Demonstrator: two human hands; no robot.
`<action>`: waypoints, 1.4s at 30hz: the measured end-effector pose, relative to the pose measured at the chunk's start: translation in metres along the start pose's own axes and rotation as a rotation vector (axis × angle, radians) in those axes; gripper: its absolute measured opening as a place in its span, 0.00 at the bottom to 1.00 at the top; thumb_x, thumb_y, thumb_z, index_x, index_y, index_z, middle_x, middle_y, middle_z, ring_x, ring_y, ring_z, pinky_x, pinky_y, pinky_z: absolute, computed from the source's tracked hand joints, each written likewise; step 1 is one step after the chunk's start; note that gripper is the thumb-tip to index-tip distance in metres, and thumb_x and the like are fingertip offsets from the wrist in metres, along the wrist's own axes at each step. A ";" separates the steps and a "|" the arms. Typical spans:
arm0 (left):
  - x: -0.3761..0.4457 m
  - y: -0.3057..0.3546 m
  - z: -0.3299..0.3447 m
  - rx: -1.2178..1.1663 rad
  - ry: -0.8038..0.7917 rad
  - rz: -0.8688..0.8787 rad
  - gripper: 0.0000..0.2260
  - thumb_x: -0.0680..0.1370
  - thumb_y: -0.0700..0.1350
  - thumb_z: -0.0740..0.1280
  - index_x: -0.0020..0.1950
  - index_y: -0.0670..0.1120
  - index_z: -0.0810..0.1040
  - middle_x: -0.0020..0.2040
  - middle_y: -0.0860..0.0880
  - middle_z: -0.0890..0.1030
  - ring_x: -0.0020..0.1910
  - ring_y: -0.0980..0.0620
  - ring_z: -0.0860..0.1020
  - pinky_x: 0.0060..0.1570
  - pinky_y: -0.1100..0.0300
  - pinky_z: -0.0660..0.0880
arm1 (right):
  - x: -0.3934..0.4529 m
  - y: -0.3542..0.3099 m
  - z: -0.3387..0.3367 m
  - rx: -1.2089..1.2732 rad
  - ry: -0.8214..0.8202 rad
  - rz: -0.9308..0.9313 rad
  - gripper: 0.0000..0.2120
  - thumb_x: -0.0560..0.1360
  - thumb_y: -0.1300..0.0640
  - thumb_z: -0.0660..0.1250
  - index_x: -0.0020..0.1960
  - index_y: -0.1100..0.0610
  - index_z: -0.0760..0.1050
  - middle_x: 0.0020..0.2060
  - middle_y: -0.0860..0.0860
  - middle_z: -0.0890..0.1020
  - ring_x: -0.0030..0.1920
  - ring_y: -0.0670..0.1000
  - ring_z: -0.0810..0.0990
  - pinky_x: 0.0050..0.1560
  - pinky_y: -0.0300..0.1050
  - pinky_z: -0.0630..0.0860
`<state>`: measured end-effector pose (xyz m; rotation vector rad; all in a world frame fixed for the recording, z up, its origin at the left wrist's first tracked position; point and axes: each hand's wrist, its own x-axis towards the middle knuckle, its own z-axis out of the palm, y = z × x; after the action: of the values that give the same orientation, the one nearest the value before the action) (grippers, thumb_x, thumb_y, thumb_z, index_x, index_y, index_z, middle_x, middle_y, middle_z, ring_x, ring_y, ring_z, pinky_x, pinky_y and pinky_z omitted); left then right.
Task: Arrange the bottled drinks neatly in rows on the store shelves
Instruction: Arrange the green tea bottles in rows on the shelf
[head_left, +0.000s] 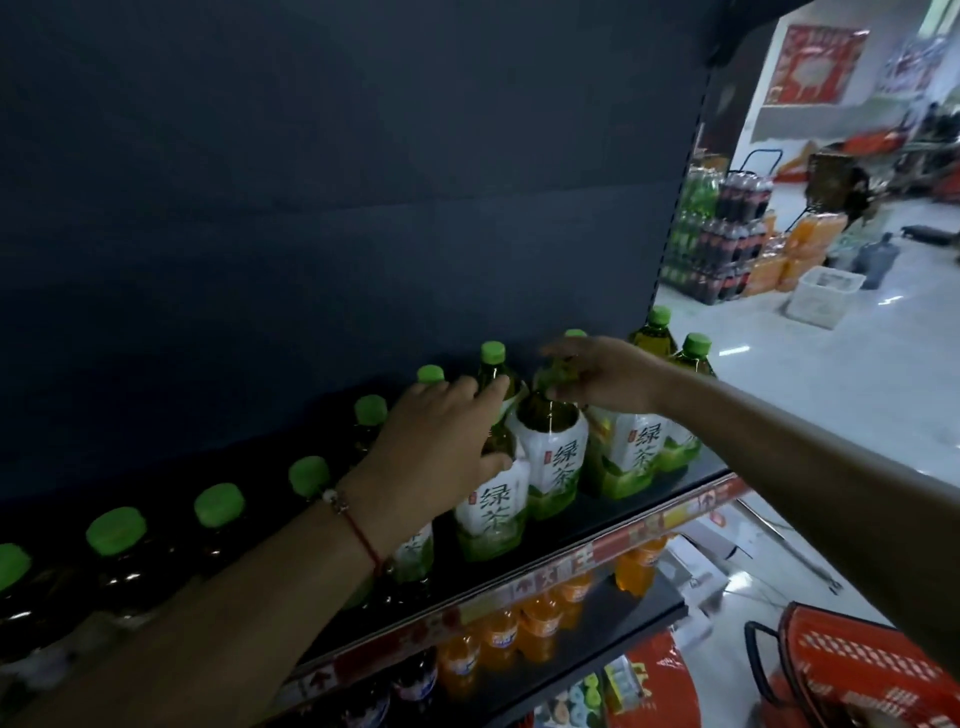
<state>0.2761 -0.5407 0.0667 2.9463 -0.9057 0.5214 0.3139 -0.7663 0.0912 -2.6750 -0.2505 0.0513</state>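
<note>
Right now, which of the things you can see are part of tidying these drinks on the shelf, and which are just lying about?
Part of the job:
green tea bottles
shelf
left hand, holding one bottle's neck
right hand, over another bottle's cap

Just lying about:
red shopping basket
orange soda bottles on the lower shelf
stacked drink packs across the aisle
white crate on the floor

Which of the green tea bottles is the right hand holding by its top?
The right hand grips the cap of the middle front bottle, just right of the bottle the left hand holds. Its green cap is covered; the others' caps show.

Bottle cap (557, 375) behind right hand (605, 376)
</note>
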 end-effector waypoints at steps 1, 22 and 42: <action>0.003 0.006 0.004 0.016 -0.019 -0.028 0.36 0.77 0.62 0.65 0.79 0.50 0.55 0.66 0.50 0.73 0.64 0.48 0.72 0.62 0.53 0.66 | 0.003 0.006 0.005 0.003 -0.024 -0.002 0.29 0.76 0.49 0.71 0.75 0.47 0.66 0.69 0.48 0.74 0.68 0.51 0.73 0.66 0.45 0.70; 0.003 0.025 0.006 0.087 -0.202 -0.356 0.32 0.79 0.59 0.64 0.78 0.53 0.57 0.68 0.51 0.73 0.69 0.47 0.69 0.72 0.55 0.56 | -0.003 0.040 0.035 0.014 0.110 -0.342 0.19 0.75 0.42 0.69 0.63 0.46 0.74 0.47 0.46 0.82 0.46 0.48 0.81 0.50 0.48 0.76; -0.025 0.064 0.064 -0.120 0.196 -0.567 0.32 0.80 0.59 0.59 0.79 0.45 0.58 0.78 0.42 0.61 0.72 0.40 0.66 0.62 0.48 0.72 | 0.119 -0.010 0.001 -0.153 -0.333 -0.351 0.22 0.78 0.47 0.68 0.71 0.48 0.71 0.67 0.52 0.75 0.65 0.52 0.73 0.59 0.43 0.67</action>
<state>0.2415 -0.5871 -0.0074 2.7858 -0.0643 0.6676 0.4292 -0.7354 0.0953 -2.7184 -0.8554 0.3822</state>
